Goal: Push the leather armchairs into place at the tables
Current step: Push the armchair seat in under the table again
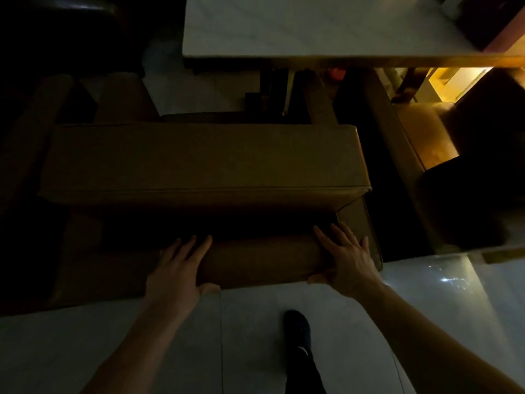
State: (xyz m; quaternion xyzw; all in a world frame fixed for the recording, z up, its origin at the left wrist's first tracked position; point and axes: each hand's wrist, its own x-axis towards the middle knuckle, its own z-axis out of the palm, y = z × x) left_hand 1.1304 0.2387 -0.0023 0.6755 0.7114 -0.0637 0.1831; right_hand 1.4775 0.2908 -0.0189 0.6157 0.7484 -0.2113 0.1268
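Note:
A brown leather armchair (204, 160) stands right in front of me, seen from behind and above in dim light. Its armrests reach toward a white-topped table (298, 27) beyond it. My left hand (177, 268) lies flat on the lower back of the chair, fingers spread, thumb under the bottom edge. My right hand (348, 257) presses the same back panel near its right corner, fingers spread as well. Neither hand closes around anything.
A second brown armchair (420, 137) stands close on the right, another (28, 132) in the dark on the left. The table's dark pedestal (272, 92) stands ahead of the seat. My dark shoe (298, 328) is on the pale tiled floor (142, 336).

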